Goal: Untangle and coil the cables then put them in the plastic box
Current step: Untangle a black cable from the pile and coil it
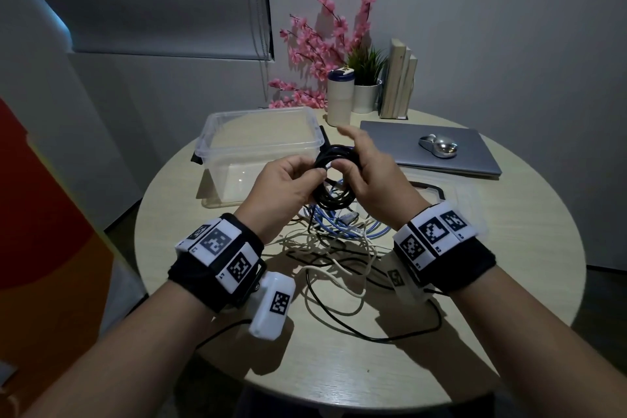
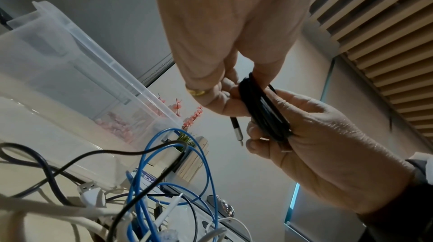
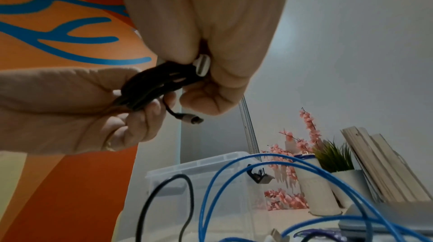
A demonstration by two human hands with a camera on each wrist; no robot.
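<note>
A black cable wound into a small coil [image 1: 334, 180] is held upright between both hands above the table, just in front of the clear plastic box [image 1: 217, 125]. My left hand [image 1: 305, 176] grips the coil's left side, thumb on top. My right hand [image 1: 351, 168] grips its right side with curled fingers, the forefinger sticking out. In the left wrist view the coil [image 2: 262, 109] runs through both hands and a thin plug [image 2: 237, 132] hangs below. In the right wrist view my right hand [image 3: 206, 72] pinches a silver connector [image 3: 202, 66] against the coil [image 3: 157, 84].
On the round table [image 1: 509, 265] under my hands lies a tangle of blue cable [image 1: 339, 224], white cables [image 1: 322, 248] and a long black cable [image 1: 373, 334]. The box lid [image 1: 451, 193] lies to the right. A laptop [image 1: 475, 159] with a mouse, a tumbler, plants and books stand behind.
</note>
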